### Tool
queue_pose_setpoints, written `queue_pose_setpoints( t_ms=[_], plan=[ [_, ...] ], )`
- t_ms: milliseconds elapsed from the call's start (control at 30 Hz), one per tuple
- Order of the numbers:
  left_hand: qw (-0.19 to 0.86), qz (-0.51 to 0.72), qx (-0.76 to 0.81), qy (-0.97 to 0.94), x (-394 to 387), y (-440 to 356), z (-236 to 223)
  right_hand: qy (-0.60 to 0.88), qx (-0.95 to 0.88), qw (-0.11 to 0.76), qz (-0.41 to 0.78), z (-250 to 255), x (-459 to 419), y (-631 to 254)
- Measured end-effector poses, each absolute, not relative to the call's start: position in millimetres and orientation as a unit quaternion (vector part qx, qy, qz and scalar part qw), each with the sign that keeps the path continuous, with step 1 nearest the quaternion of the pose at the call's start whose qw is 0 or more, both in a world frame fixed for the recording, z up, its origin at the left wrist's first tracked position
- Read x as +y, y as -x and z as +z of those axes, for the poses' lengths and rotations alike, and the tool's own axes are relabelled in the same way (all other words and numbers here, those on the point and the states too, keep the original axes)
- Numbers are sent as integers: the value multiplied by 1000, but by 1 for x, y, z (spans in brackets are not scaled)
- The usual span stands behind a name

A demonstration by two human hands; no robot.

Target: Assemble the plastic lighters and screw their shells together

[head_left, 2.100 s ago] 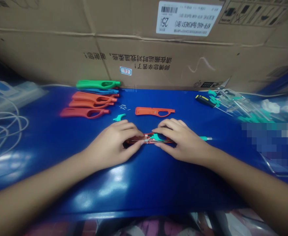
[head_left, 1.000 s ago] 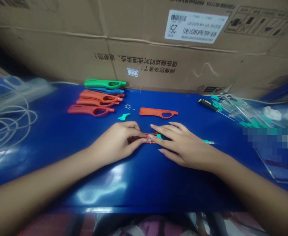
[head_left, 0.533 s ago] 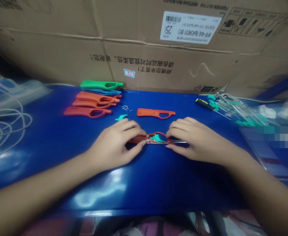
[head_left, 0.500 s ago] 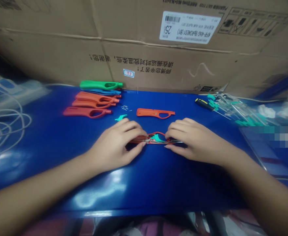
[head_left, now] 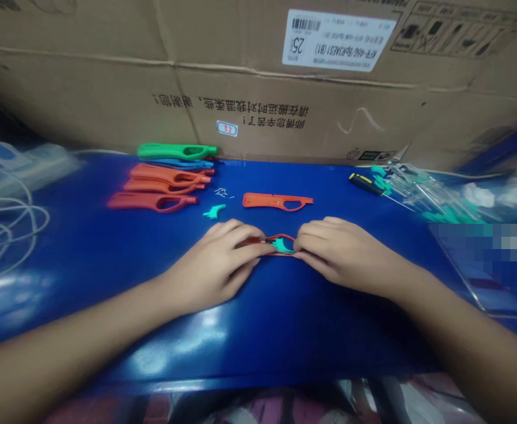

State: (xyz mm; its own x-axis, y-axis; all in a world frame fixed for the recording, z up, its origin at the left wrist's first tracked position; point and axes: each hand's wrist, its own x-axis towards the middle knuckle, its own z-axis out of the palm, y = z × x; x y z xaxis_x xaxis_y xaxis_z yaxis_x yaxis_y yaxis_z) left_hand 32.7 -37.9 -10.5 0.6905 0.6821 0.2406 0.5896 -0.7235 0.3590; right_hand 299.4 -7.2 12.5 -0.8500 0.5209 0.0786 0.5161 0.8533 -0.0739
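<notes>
Between my two hands, low over the blue table, is a red lighter shell half (head_left: 278,254) with a teal trigger (head_left: 282,245) set in it. My left hand (head_left: 221,259) is closed around its left end, the index finger stretched along the shell's inside. At the opposite end, the fingers and thumb of my right hand (head_left: 335,250) pinch the shell. Much of the shell is covered by my fingers. Just beyond lies another orange shell half (head_left: 265,201), and a loose teal trigger (head_left: 215,211) rests to its left.
Several lighter casings (head_left: 152,201) in red, orange, blue and green lie at the back left, near small screws (head_left: 221,192). A screwdriver (head_left: 367,184) and metal rods with teal parts (head_left: 426,191) are at the right. A cardboard box (head_left: 108,94) walls the back; white cable (head_left: 29,235) coils left.
My left fingers have shifted on the shell, the index finger now reaching in beside the trigger. A metal rod that showed under my right hand is now hidden. The view has moved slightly.
</notes>
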Motion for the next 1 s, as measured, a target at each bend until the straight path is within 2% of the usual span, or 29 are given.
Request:
queue_pose_setpoints(
  t_ms=[1000],
  plan=[
    [101,156,346,-920,-39,-32,-10,335,-935,59,104,14,-11,-298]
  ],
)
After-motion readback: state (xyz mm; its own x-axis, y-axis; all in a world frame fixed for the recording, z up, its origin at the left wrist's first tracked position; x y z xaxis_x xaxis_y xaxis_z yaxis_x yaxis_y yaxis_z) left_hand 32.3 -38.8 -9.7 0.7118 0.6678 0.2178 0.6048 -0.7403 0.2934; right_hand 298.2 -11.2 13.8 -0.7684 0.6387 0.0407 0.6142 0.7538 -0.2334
